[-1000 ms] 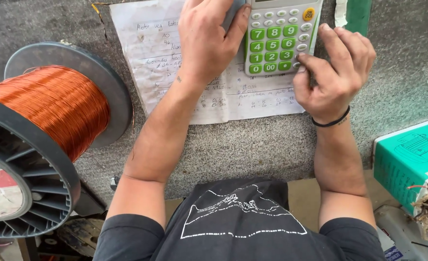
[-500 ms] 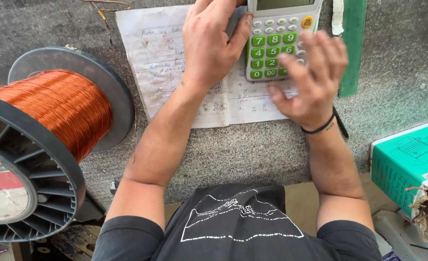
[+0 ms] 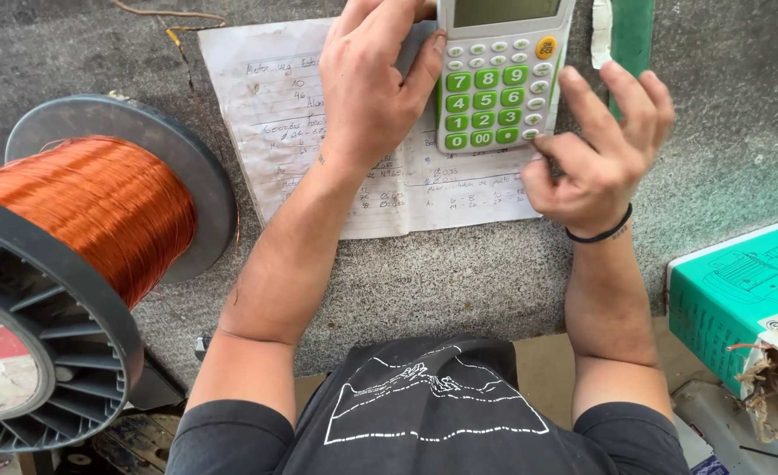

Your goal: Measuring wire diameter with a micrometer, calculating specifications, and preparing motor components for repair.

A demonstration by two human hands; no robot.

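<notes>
Left hand (image 3: 376, 84) lies flat, steadying a grey plastic calculator (image 3: 499, 75) with green keys on creased handwritten paper (image 3: 292, 114); right hand (image 3: 600, 149) hovers half-curled, empty, over rough grey worktop (image 3: 459, 281)

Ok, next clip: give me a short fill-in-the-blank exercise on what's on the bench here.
1. The left hand rests against the left edge of a grey ____ with green number keys.
2. The calculator lies on a handwritten sheet of ____.
3. The large spool at the left is wound with ____-coloured wire.
4. The right hand wears a thin black ____ at the wrist.

Missing words: calculator; paper; copper; band
</notes>
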